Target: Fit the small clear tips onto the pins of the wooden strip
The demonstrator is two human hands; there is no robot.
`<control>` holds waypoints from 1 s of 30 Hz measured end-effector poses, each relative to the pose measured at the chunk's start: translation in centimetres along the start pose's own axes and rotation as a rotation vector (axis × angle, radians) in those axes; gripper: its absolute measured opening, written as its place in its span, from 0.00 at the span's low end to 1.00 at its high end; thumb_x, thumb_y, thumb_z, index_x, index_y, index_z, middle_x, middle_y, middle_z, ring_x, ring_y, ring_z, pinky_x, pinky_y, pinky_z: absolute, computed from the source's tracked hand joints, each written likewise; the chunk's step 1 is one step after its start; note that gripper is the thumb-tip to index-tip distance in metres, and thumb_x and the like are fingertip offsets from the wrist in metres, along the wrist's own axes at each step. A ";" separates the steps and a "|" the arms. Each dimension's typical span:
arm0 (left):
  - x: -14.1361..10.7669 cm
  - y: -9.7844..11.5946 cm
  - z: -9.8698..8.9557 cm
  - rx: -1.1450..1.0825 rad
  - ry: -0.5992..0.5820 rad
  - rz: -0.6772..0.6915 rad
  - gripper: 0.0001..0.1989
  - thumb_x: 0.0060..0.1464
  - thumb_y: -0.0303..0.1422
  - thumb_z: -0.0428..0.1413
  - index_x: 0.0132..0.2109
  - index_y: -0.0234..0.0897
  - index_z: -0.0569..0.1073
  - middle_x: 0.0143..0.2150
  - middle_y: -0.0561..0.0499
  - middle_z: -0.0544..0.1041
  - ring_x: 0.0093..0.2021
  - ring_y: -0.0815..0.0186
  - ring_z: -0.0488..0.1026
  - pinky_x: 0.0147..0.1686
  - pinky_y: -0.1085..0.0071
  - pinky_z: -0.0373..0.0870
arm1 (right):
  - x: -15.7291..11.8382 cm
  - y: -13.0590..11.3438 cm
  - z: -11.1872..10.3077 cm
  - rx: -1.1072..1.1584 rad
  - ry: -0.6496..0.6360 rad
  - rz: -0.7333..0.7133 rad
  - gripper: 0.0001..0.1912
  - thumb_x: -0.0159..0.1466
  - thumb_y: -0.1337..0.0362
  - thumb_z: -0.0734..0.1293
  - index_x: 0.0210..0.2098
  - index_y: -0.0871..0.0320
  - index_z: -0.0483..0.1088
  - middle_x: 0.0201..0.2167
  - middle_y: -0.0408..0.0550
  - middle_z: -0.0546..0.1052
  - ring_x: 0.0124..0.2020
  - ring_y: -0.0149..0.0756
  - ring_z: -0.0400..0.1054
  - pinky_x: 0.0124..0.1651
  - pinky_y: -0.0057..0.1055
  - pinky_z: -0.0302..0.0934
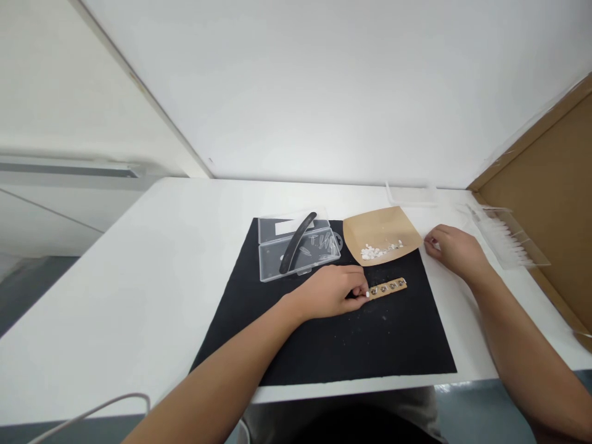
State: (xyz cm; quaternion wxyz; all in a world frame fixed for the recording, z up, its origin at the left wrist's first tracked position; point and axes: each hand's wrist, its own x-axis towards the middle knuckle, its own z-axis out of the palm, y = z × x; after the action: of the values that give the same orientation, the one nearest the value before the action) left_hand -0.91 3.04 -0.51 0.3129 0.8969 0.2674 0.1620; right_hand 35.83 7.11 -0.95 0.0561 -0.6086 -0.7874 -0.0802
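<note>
My left hand [333, 290] lies on the black mat, its thumb and fingers closed at the left end of a narrow brown cardboard strip [387, 288]. Several small round metallic pieces sit in a row along that strip, with whitish bits by them. A small white piece shows at the left fingertips; whether it is a loose piece or a nail is unclear. My right hand [451, 250] rests on the white table, fingers curled together beside the right corner of a brown paper tray [377, 225]. Anything between those fingers is too small to make out. White flakes lie in the tray.
A clear plastic case [268, 265] stands open on the black mat [361, 351], with transparent slivers inside and a curved black nail file [296, 243] across it. Clear plastic pieces [502, 237] lie at right near a cardboard panel [550, 160]. A white wall closes the back.
</note>
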 end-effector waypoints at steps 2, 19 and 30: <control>0.0 0.0 0.0 0.004 -0.001 0.003 0.01 0.62 0.29 0.62 0.40 0.37 0.77 0.38 0.54 0.78 0.35 0.69 0.75 0.35 0.74 0.64 | 0.1 -0.1 -0.1 -0.014 -0.012 0.008 0.10 0.69 0.62 0.64 0.33 0.54 0.76 0.39 0.49 0.81 0.39 0.42 0.73 0.32 0.34 0.52; 0.0 0.3 -0.2 0.005 -0.023 -0.011 0.02 0.62 0.28 0.62 0.41 0.37 0.77 0.39 0.53 0.78 0.36 0.69 0.75 0.37 0.74 0.66 | 0.0 -0.6 0.4 0.074 0.043 -0.014 0.09 0.68 0.61 0.64 0.39 0.53 0.77 0.35 0.48 0.82 0.36 0.41 0.75 0.35 0.35 0.59; 0.1 0.1 -0.1 0.022 -0.013 0.006 0.02 0.62 0.28 0.62 0.40 0.37 0.76 0.38 0.54 0.77 0.35 0.69 0.74 0.36 0.73 0.66 | -0.4 0.3 0.2 0.295 0.040 0.025 0.10 0.65 0.60 0.66 0.41 0.53 0.79 0.37 0.47 0.83 0.37 0.41 0.77 0.43 0.36 0.67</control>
State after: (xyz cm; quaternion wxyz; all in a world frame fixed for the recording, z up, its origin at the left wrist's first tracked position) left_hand -0.88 3.06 -0.34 0.3043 0.9021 0.2645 0.1539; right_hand 36.26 6.87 -1.22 0.1616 -0.6017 -0.7818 0.0252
